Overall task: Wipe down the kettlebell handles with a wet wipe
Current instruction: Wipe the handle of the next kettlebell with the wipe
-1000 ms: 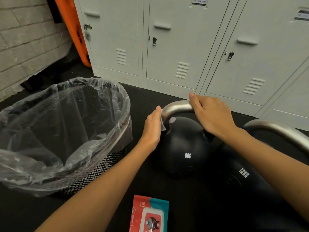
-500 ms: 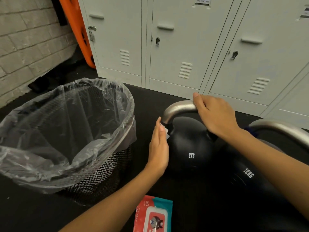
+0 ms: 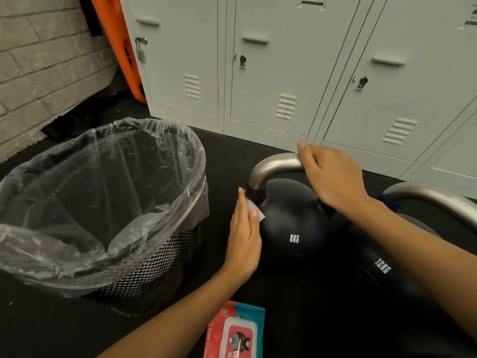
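Observation:
A black 8 kg kettlebell (image 3: 291, 228) with a silver handle (image 3: 271, 166) stands on the dark floor. My right hand (image 3: 333, 177) grips the top of that handle. My left hand (image 3: 245, 233) is at the kettlebell's left side, just below the handle's left leg, with its fingers straight. It pinches a small white wet wipe (image 3: 255, 211) between thumb and fingers against the bell. A black 12 kg kettlebell (image 3: 382, 267) with its own silver handle (image 3: 433, 200) sits to the right, partly behind my right forearm.
A black mesh bin (image 3: 144, 275) lined with a clear plastic bag stands close on the left. A red and teal pack of wet wipes (image 3: 235, 332) lies at the bottom edge. Grey lockers (image 3: 271, 73) line the back, with a brick wall and an orange board at far left.
My left hand with the wipe has slid down from the handle's left bend to the base of its left leg. My right hand has stayed on the handle.

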`<action>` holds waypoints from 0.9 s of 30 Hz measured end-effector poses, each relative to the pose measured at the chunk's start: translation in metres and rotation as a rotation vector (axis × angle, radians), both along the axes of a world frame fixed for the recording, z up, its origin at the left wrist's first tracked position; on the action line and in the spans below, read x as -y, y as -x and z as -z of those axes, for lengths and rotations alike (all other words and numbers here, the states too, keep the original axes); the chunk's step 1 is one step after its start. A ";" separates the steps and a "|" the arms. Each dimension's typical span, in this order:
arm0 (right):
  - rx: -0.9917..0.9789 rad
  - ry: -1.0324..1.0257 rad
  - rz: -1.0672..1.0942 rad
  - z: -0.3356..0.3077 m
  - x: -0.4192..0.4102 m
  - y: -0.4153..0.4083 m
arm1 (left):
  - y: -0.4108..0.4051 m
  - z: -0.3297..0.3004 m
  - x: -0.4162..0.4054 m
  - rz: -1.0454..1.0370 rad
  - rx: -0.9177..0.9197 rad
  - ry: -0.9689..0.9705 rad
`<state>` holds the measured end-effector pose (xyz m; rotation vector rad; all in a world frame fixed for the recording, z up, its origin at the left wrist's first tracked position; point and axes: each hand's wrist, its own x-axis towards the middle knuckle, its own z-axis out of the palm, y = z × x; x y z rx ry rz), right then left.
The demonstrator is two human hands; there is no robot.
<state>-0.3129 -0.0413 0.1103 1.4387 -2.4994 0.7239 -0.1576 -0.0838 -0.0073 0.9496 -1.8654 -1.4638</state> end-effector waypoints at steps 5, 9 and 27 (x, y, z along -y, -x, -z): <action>-0.005 0.005 0.009 0.001 0.000 -0.001 | 0.012 -0.034 0.006 -0.029 -0.117 0.042; -0.011 0.002 0.008 0.000 0.000 -0.001 | 0.011 -0.021 0.013 -0.041 -0.108 0.019; -0.018 0.005 0.017 0.001 0.001 -0.001 | 0.000 -0.011 0.005 0.101 0.081 -0.004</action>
